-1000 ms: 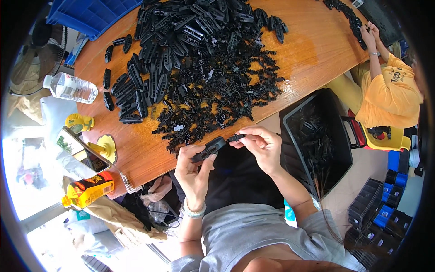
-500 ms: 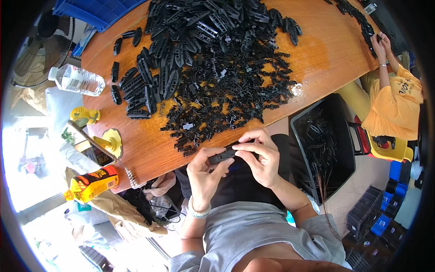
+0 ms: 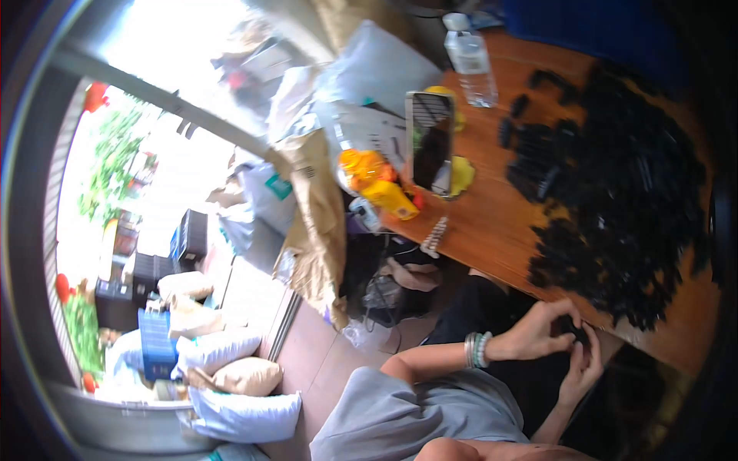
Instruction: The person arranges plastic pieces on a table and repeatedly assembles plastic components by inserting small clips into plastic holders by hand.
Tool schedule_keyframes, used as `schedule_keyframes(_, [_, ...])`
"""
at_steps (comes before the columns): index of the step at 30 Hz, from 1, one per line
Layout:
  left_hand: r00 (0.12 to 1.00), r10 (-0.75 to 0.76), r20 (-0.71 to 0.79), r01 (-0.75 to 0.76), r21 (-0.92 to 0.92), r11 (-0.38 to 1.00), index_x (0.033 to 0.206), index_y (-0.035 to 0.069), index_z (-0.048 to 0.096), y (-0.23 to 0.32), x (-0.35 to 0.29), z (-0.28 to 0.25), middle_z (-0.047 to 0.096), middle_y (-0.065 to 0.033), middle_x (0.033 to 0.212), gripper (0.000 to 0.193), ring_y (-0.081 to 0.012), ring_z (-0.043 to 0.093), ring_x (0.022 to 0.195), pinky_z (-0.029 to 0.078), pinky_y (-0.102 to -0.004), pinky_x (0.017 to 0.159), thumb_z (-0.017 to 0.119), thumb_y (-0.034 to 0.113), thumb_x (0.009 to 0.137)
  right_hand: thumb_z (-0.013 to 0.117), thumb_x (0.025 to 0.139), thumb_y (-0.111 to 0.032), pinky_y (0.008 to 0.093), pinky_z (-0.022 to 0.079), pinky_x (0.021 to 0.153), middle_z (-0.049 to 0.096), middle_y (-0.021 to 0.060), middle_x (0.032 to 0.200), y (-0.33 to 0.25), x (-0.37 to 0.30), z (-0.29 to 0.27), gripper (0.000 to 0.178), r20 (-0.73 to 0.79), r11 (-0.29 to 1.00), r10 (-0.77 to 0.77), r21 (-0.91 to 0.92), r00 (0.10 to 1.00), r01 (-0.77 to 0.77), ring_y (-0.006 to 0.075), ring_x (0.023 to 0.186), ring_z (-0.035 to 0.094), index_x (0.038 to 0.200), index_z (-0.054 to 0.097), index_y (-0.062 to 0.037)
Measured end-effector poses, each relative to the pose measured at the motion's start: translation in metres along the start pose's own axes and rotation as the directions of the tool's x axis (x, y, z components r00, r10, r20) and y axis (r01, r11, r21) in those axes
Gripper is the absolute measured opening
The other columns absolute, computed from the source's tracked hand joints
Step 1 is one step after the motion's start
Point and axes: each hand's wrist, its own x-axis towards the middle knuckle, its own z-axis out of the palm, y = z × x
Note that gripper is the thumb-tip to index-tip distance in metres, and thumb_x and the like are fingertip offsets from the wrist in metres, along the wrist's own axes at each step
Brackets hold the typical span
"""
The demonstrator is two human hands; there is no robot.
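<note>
A black part (image 3: 575, 331) is pinched between the left hand (image 3: 540, 330) and the right hand (image 3: 583, 375), with fingers of both closed on it; its exact shape is too blurred to be told. Beyond the grip, black pieces (image 3: 626, 192) are heaped on a wooden table (image 3: 488, 230); farther left, a phone (image 3: 430, 146) is propped.
</note>
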Motion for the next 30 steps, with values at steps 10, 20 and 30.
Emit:
schedule_keyframes(10, [0.987, -0.080, 0.141, 0.124, -0.338, 0.933, 0.120, -0.001, 0.050, -0.012, -0.007, -0.022, 0.062, -0.0091, 0.073, 0.038, -0.0145, 0.062, 0.058, 0.052, -0.0248, 0.057, 0.057, 0.003, 0.083, 0.051, 0.092, -0.009, 0.0275, 0.050, 0.070, 0.062, 0.0133, 0.100, 0.005, 0.001, 0.004, 0.029, 0.120, 0.991, 0.090, 0.089, 0.989, -0.101, 0.0162, 0.080, 0.062, 0.117, 0.056, 0.0054])
schedule_keyframes(20, [0.916, 0.268, -0.297, -0.091, 0.499, 0.862, 0.099, -0.001, 0.061, 0.000, -0.006, -0.080, 0.061, -0.0135, 0.095, 0.018, -0.0258, 0.064, 0.082, 0.051, -0.0319, 0.069, 0.064, 0.001, 0.082, 0.067, 0.081, -0.003, 0.0265, 0.049, 0.056, 0.063, 0.0094, 0.085, 0.008, -0.004, 0.007, 0.036, 0.120, 0.925, 0.070, -0.381, 0.990, -0.019, 0.0154, 0.069, 0.060, 0.116, 0.058, 0.0008])
schedule_keyframes(30, [0.884, 0.443, -0.146, -0.050, 0.915, 0.401, 0.107, -0.002, 0.056, -0.035, 0.093, -0.159, 0.050, -0.0194, 0.122, 0.032, -0.0360, 0.046, 0.113, 0.041, -0.0425, 0.094, 0.055, -0.001, 0.075, 0.068, 0.081, -0.010, 0.0282, 0.050, 0.054, 0.063, 0.0092, 0.078, -0.006, -0.028, 0.024, 0.023, 0.212, 0.908, -0.069, -0.392, 0.975, 0.150, 0.0197, 0.062, 0.062, 0.101, 0.064, 0.0004])
